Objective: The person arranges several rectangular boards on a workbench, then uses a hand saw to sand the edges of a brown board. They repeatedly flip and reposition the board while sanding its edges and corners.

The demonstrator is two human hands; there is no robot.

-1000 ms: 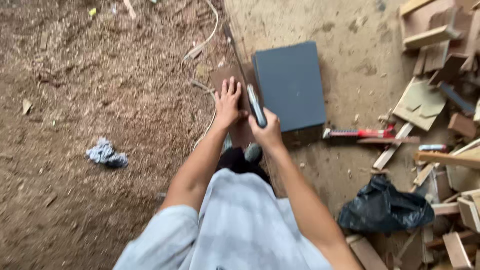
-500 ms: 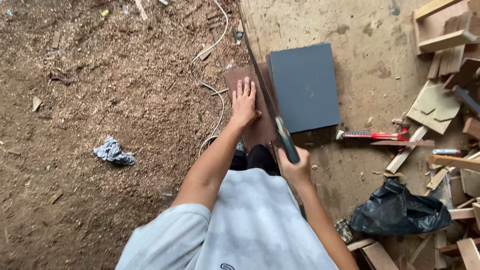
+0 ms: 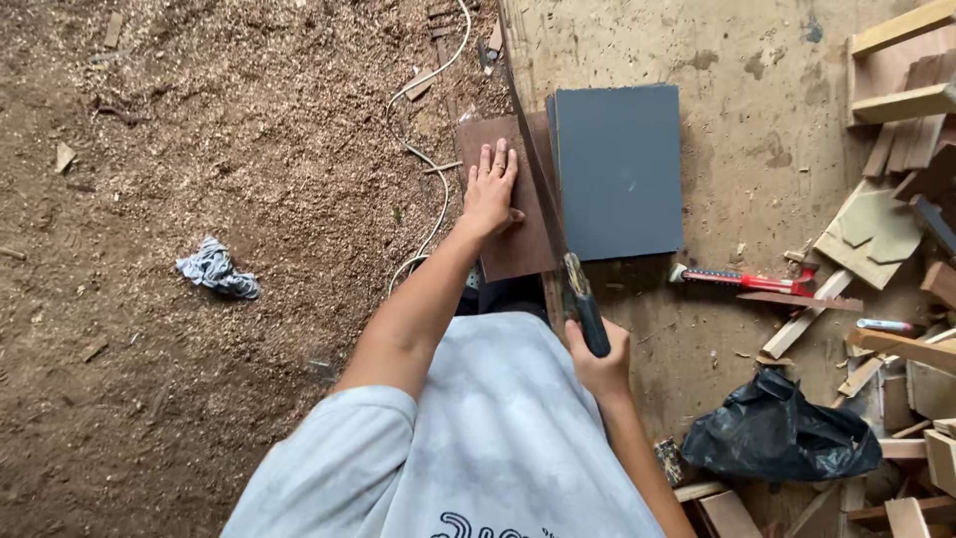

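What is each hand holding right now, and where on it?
The right hand grips a long-bladed handsaw by its dark handle. The left hand holds nothing; it lies flat on the brown wooden board.

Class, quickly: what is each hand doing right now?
Left hand: open, pressed flat on the brown board.
Right hand: closed around the saw handle.

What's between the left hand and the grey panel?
Head view: the handsaw blade runs between the left hand and the grey panel, over the brown board.
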